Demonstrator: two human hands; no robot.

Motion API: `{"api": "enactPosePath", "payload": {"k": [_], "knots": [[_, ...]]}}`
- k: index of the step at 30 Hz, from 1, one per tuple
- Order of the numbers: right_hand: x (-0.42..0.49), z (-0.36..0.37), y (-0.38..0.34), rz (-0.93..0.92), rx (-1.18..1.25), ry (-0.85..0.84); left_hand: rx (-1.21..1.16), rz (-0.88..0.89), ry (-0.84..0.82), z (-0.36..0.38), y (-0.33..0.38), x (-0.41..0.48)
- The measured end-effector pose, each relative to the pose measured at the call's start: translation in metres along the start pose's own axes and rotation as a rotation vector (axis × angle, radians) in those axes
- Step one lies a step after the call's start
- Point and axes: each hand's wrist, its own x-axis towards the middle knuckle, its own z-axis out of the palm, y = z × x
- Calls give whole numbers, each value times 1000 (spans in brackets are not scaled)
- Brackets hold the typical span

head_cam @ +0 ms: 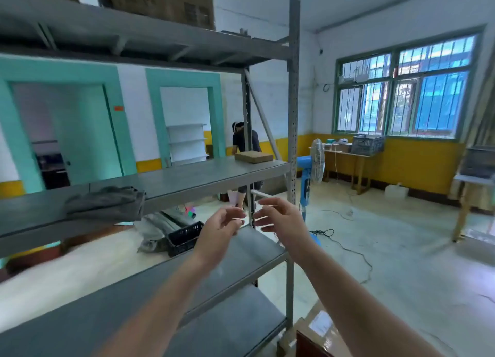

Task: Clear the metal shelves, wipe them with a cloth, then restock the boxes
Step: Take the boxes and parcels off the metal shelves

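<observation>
A grey metal shelf rack (294,88) fills the left half of the view. On its middle shelf (187,178) lie a crumpled grey cloth (107,204) at the left and a flat brown cardboard box (254,157) at the right end. Large cardboard boxes (160,0) sit on the top shelf. My left hand (222,229) and my right hand (278,220) are both raised above the right end of the lower shelf (160,284), fingers loosely spread, holding nothing. They face each other a short way apart.
A cardboard box (318,330) stands on the floor by the rack's right front post. A blue pedestal fan (310,174) and its cables (345,247) lie beyond the rack. A person (245,142) crouches behind it. A black crate (184,237) sits on the floor; tables line the window wall.
</observation>
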Motion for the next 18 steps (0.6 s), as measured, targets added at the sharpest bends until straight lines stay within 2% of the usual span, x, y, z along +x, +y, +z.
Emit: {"api": "enactPosePath", "payload": {"k": [8, 18], "knots": [[56, 58, 4, -43, 6, 82, 88, 108, -110, -58, -5, 73], [131, 57, 17, -64, -51, 123, 73, 100, -156, -61, -40, 146]]}}
